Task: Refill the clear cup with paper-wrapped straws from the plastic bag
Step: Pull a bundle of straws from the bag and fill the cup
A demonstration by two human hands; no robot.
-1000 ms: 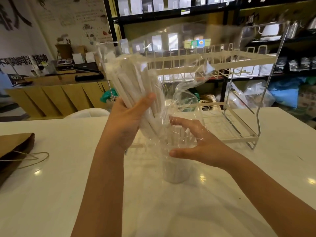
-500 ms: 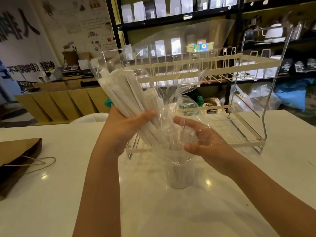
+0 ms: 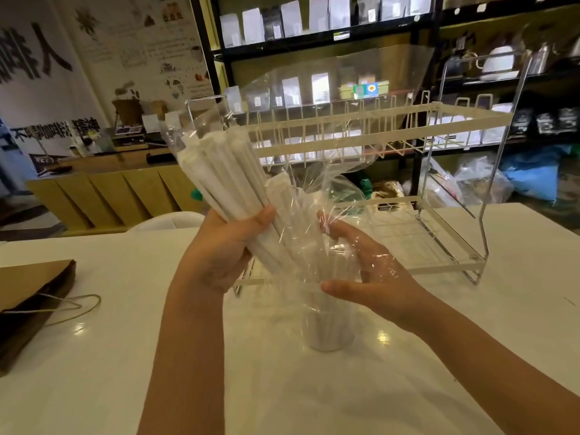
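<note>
The white table (image 3: 518,309) has lots of bare room near me and to the right. The wire rack (image 3: 361,142) stands far. A brown paper bag (image 3: 28,296) lies left. My left hand (image 3: 219,255) squeezes the plastic bag (image 3: 339,183) of paper-wrapped straws (image 3: 226,171), tilted left over the clear cup (image 3: 328,331). My right hand (image 3: 373,277) is open, touching the bag. Wall writing is too blurry.

White wrapped straws (image 3: 226,180) in crinkled clear bag (image 3: 317,196), tilted over clear cup (image 3: 328,328)

Cup (image 3: 328,328) on table (image 3: 518,315), rack (image 3: 376,142) behind it, paper bag (image 3: 28,296) left.
</note>
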